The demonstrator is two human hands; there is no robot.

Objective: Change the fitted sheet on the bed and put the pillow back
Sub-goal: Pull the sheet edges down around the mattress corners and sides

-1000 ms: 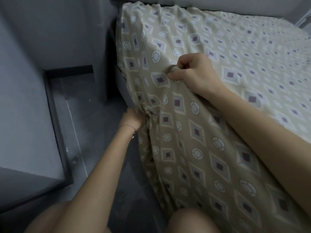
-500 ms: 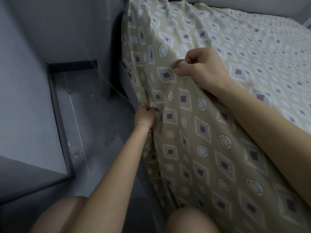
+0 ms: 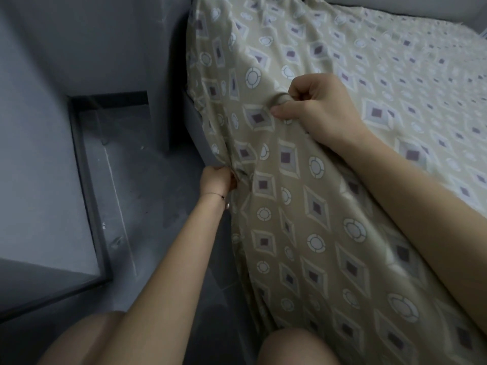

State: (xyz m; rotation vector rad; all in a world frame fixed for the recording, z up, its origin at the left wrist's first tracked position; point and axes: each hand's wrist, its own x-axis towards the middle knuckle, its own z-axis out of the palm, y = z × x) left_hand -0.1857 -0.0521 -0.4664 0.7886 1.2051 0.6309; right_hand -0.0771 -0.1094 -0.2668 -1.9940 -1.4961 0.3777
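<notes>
Covering the bed from far right to near edge, the beige fitted sheet [image 3: 329, 219], patterned with diamonds and circles, is draping over the mattress's left side. Grey floor [image 3: 147, 206] is showing between the bed and a grey cabinet [image 3: 39, 180] at the near left. The right hand [image 3: 319, 106] is pinching a fold of the sheet on top, fingers curled. The left hand [image 3: 216, 180] is gripping bunched sheet lower on the side, just beside the bed frame [image 3: 195, 127]. A thin bracelet [image 3: 220, 196] is circling the left wrist.

Both hands [image 3: 320, 106] grip the patterned fitted sheet [image 3: 303, 206].
</notes>
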